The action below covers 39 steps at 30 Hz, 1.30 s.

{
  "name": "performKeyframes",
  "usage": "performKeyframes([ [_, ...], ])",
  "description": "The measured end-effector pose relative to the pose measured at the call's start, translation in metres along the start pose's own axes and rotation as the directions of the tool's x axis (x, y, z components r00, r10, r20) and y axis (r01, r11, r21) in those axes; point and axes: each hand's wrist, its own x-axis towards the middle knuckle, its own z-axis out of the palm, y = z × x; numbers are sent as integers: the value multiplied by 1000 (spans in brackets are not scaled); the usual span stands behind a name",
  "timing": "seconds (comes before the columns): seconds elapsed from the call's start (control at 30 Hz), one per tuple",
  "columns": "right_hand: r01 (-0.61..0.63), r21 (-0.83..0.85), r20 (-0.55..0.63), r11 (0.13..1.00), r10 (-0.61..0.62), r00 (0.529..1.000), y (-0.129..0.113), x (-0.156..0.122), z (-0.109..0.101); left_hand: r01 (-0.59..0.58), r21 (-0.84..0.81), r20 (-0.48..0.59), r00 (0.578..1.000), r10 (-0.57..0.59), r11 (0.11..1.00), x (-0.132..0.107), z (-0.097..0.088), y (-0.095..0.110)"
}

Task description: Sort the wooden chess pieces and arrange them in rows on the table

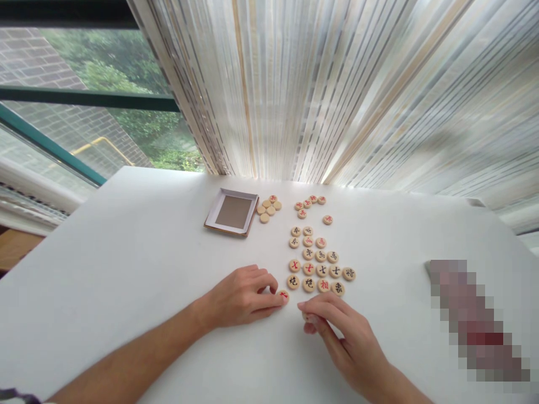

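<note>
My left hand (244, 297) rests low over the white table, its fingers bent and closed about a Chinese chess piece (283, 295) with a red character. Part of that disc is behind a fingertip. Between the thumb and fingers of my right hand (341, 331) is another Chinese chess piece (307, 317), mostly covered, its character not readable. Just beyond my hands lie rows of round wooden pieces, face up with black or red characters, among them a black-marked piece (309, 285) and a red-marked piece (324, 285). Both hands are apart from each other.
A shallow open box lid or tray (214, 219) lies beyond my left hand. Beside it is a cluster of mostly blank-side-up pieces (266, 210). Several red-marked pieces (307, 204) sit farther back. A pixelated object (475, 325) lies at right. Curtains (286, 101) hang along the table's far edge.
</note>
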Motion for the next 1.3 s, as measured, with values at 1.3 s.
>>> performKeyframes([
  [1.3,-7,-20,-10,1000,7,1000,-3,4,3,114,-365,-178,966,-190,924,0,14,15],
])
